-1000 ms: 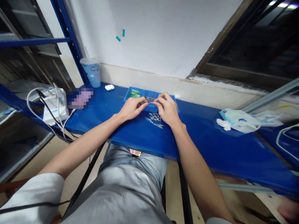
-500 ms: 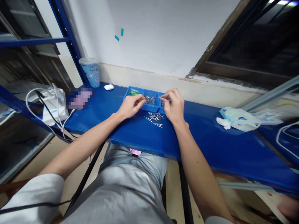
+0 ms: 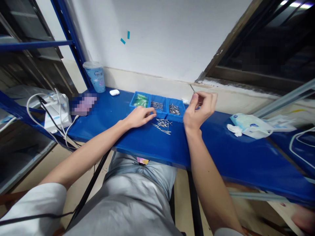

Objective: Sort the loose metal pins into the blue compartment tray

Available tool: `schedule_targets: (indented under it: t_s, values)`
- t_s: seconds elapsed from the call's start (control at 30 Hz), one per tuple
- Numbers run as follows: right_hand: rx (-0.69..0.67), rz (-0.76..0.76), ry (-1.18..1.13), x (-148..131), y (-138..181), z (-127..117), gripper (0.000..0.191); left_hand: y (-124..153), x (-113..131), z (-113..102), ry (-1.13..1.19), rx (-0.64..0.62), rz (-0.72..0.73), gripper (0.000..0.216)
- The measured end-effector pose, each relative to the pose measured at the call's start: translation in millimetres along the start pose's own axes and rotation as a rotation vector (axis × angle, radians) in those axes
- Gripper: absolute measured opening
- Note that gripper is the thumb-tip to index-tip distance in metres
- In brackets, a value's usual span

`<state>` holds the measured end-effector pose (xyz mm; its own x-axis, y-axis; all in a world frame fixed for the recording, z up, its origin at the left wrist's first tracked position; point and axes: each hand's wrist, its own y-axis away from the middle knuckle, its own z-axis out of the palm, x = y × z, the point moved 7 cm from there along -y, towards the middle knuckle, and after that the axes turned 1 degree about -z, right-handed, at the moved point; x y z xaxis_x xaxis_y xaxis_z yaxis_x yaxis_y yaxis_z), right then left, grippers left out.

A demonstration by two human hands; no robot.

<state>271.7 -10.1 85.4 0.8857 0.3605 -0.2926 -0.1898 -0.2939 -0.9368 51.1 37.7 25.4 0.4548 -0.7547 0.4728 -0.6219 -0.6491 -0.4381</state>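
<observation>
My right hand (image 3: 200,109) is raised to the right of the bins, thumb and fingers pinching a thin metal rod (image 3: 192,88) whose end sticks up toward the wall. My left hand (image 3: 141,117) rests in front of the left and middle bins, fingers loosely curved and slightly apart, with nothing visible in them. Three joined blue bins stand before me: the left bin (image 3: 131,102) holds green pieces (image 3: 141,100), while the middle bin (image 3: 162,114) and right bin (image 3: 175,118) contain short metal pieces. A loose pile of thin metal rods (image 3: 164,124) lies on the blue table (image 3: 152,144).
Toward the back left stand a patterned cup (image 3: 98,78) and a white earphone case (image 3: 114,92). A phone (image 3: 85,104) and white power strip (image 3: 56,113) with cables lie farther left. At right are a tissue pack (image 3: 253,126) and crumpled tissue (image 3: 235,130).
My right hand has moved right and up from above the bins, carrying the thin rod. My left hand has dropped slightly and its fingers have loosened. The right bin is now uncovered.
</observation>
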Motion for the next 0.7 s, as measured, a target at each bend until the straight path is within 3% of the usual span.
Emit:
schedule_targets:
  t_s: [0.2,0.3,0.5,0.7]
  values:
    - [-0.097,0.086,0.094,35.0,3.2,17.4,0.032,0.1,-5.1,14.2,-0.036,-0.146,0.001,0.028]
    - [-0.15,0.106,0.102,39.4,4.5,23.4,0.029,0.5,-12.2,21.9,-0.068,-0.212,-0.02,0.027]
    - [-0.359,0.038,-0.081,9.8,6.9,35.6,0.023,0.6,-17.6,26.4,-0.101,-0.263,-0.05,0.015]
    - [-0.566,-0.065,-0.261,-26.0,15.9,43.6,0.022,1.3,-14.1,25.9,-0.126,-0.27,-0.039,0.018]
